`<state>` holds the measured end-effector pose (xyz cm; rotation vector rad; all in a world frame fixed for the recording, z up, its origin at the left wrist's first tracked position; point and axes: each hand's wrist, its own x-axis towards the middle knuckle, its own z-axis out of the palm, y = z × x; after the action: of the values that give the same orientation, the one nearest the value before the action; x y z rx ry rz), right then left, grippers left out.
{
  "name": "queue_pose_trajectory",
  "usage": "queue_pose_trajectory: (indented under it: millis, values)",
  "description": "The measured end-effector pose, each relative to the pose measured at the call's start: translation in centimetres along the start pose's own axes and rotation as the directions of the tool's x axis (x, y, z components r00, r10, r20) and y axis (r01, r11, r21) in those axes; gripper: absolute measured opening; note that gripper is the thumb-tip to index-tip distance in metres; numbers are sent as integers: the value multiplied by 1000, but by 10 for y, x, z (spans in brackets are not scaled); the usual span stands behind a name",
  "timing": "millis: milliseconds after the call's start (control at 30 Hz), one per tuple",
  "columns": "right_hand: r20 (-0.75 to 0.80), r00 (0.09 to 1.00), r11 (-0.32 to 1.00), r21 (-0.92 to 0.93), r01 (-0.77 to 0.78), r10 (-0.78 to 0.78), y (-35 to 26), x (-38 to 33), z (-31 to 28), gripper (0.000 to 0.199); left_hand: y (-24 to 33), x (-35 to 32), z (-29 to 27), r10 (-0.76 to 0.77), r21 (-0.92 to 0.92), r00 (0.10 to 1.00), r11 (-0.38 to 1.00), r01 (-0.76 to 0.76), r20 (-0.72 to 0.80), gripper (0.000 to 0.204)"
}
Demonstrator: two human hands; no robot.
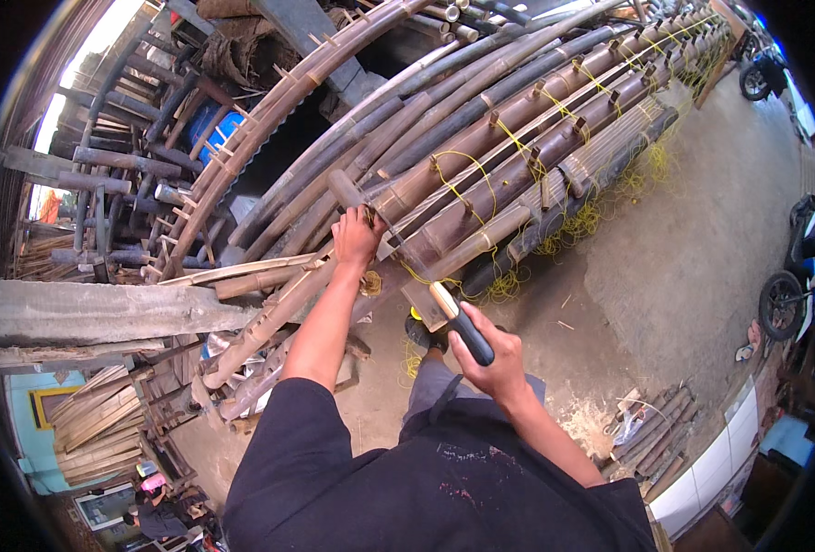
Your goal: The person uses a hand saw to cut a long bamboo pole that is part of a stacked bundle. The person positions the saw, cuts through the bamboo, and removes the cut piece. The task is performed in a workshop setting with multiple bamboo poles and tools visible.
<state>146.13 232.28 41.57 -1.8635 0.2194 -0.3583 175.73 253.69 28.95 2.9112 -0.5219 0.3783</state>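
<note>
My right hand (502, 366) is wrapped round the black-and-tan handle of a hand tool (473, 337). A flat grey blade shows at the tool's far end, against the bamboo; its exact kind I cannot make out. My left hand (357, 239) is closed at the near end of the bamboo frame, by a short bamboo crosspiece (345, 189); its fingertips are partly hidden. Two long brown bamboo poles (518, 129) run away to the upper right, with short pegs standing out of them and yellow string (513, 138) looped between the pegs.
A curved bamboo pole with pegs (278, 89) arches at the upper left, near a blue drum (214, 129). A concrete beam (104, 311) lies left. Motorbikes (783, 304) stand at the right. Cut bamboo lengths (656, 428) lie lower right. Another person (159, 518) is far lower left.
</note>
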Motion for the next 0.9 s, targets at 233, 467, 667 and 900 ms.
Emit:
queue_pose_trajectory:
  millis: [233,467,667,900]
  values:
    - [-38,999,1000,-5,31,-31,3,-10,2,51,-23,2,-9,13,-357,991,933,34,130,39]
    - [-33,999,1000,0,16,-16,4,-11,3,52,-51,50,-16,-109,-541,765,645,540,634,41]
    - [-25,1000,1000,-1,7,-7,0,-10,2,53,-62,72,-21,10,-471,551,531,704,835,44]
    - [22,997,997,-11,-74,74,-11,-13,0,51,-57,74,-27,18,-468,528,490,735,849,43]
